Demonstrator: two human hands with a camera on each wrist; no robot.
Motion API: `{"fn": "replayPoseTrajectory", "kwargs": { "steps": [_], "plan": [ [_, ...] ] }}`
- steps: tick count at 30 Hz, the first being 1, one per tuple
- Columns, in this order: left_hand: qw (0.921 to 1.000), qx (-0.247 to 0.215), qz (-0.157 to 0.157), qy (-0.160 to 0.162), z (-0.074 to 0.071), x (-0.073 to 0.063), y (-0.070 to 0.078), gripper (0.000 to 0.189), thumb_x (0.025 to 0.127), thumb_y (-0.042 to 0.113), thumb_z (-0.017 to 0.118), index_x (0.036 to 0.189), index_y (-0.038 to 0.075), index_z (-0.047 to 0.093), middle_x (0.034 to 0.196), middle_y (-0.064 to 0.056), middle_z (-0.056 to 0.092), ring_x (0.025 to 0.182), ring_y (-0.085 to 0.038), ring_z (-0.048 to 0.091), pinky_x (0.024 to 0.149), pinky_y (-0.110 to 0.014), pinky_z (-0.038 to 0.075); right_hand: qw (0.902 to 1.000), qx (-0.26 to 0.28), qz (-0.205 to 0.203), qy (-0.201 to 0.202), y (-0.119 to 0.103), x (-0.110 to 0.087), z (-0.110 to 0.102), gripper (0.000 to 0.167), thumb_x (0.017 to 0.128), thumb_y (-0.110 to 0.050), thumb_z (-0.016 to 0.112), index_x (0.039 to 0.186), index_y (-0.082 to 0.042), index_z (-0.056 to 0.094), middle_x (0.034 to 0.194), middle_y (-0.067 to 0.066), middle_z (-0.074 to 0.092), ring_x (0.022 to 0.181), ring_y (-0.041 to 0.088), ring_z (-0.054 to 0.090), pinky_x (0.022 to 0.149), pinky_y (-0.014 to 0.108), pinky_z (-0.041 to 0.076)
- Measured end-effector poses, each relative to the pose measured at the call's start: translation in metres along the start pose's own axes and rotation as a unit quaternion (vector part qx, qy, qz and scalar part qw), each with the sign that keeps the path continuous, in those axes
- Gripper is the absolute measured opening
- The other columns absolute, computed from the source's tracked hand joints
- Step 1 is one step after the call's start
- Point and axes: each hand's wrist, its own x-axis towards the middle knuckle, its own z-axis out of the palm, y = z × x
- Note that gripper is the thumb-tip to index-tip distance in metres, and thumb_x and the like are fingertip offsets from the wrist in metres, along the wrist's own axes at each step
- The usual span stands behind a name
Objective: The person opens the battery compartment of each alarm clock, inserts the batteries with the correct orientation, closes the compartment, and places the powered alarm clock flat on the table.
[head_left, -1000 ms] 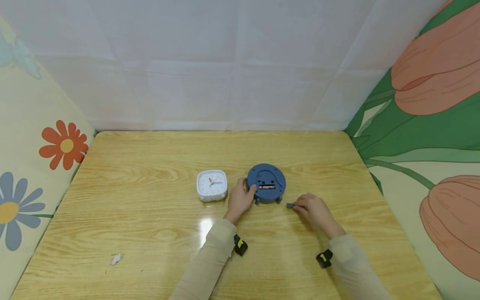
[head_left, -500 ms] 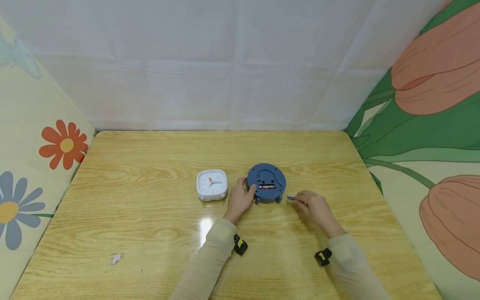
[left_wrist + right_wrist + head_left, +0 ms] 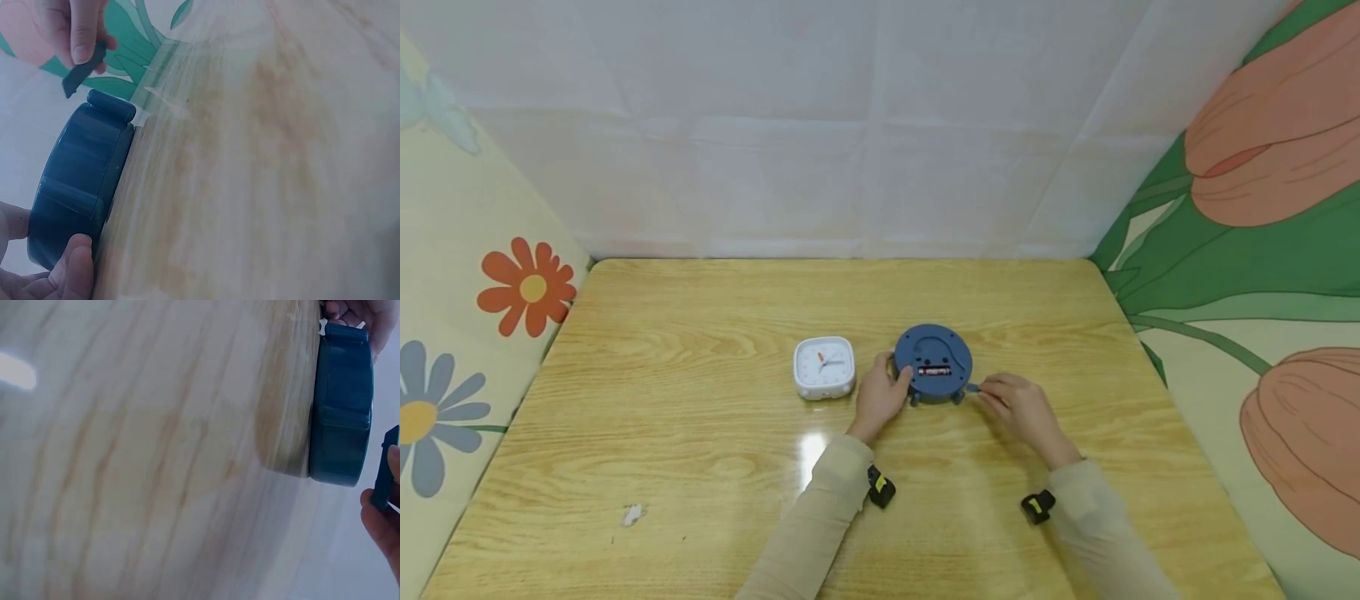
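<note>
A round blue alarm clock [image 3: 932,343] lies face down on the wooden table, two small feet toward the person. In its back an uncovered slot holds a battery [image 3: 934,371]. My left hand [image 3: 878,402] grips the clock's left side, thumb on the back and fingers at the rim. Between thumb and fingers, my right hand [image 3: 1022,410] pinches a small blue battery cover [image 3: 382,478] just right of the clock. The left wrist view shows this cover [image 3: 82,75] tilted, above and apart from the clock's side [image 3: 78,169].
A white square alarm clock [image 3: 824,367] lies face up just left of my left hand. The wooden table [image 3: 700,467] has a pale worn patch [image 3: 633,514] at front left. A white sheet [image 3: 775,167] hangs behind the table.
My right hand has moved up and left, bringing the battery cover closer to the blue clock and turning it. The left hand and both clocks stay put.
</note>
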Motion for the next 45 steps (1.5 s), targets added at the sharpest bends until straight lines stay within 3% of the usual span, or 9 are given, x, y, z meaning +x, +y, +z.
{"fn": "replayPoseTrajectory", "kwargs": {
  "steps": [23, 45],
  "plan": [
    [1.0000, 0.002, 0.001, 0.000, 0.000, 0.001, -0.002, 0.049, 0.092, 0.032, 0.052, 0.130, 0.004, 0.043, 0.061, -0.001, 0.052, 0.048, -0.012, 0.046, 0.042, -0.025, 0.036, 0.9995, 0.022, -0.013, 0.020, -0.010, 0.021, 0.019, 0.013, 0.065, 0.003, 0.077, 0.076, 0.002, 0.071, 0.077, 0.013, 0.064, 0.072, 0.026, 0.061, 0.064, 0.035, 0.053],
    [1.0000, 0.005, -0.001, 0.003, 0.001, 0.002, -0.002, 0.048, 0.091, 0.031, 0.053, 0.129, 0.003, 0.045, 0.064, -0.001, 0.054, 0.051, -0.012, 0.049, 0.044, -0.025, 0.038, 0.9990, 0.020, 0.028, -0.028, -0.019, 0.039, 0.032, 0.010, 0.069, 0.000, 0.076, 0.078, 0.001, 0.071, 0.083, 0.012, 0.065, 0.079, 0.026, 0.061, 0.072, 0.037, 0.052]
  ]
}}
